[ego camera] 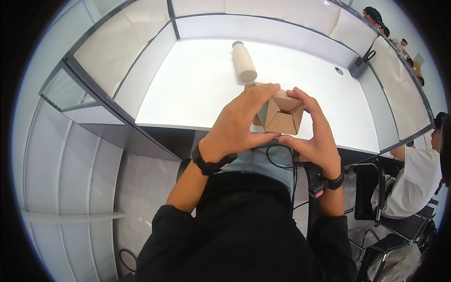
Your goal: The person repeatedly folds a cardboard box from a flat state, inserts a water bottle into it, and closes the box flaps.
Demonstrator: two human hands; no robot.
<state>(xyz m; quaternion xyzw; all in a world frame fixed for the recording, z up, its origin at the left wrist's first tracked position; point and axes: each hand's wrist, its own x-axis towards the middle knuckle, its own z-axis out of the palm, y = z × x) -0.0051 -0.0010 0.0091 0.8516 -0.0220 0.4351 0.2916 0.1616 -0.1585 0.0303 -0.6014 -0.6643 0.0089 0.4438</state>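
Note:
Between both my hands is a brown cardboard box (283, 123), tilted so that one end with interlocked bottom flaps faces me. A small dark gap shows in the middle of those flaps. My left hand (243, 118) grips the box's left side, covering much of it. Along the right edge, my right hand (313, 127) holds it with thumb below and fingertips above. Beyond the box, a beige cylindrical bottle (244, 63) with a grey cap lies on the white desk (190, 84).
Low partition panels (253, 26) enclose the desk. A dark pen holder (358, 67) with black-handled scissors stands at the back right, near a round cable grommet (338, 71). A black cable (269, 158) loops over my lap. A seated person (412, 179) is at the right.

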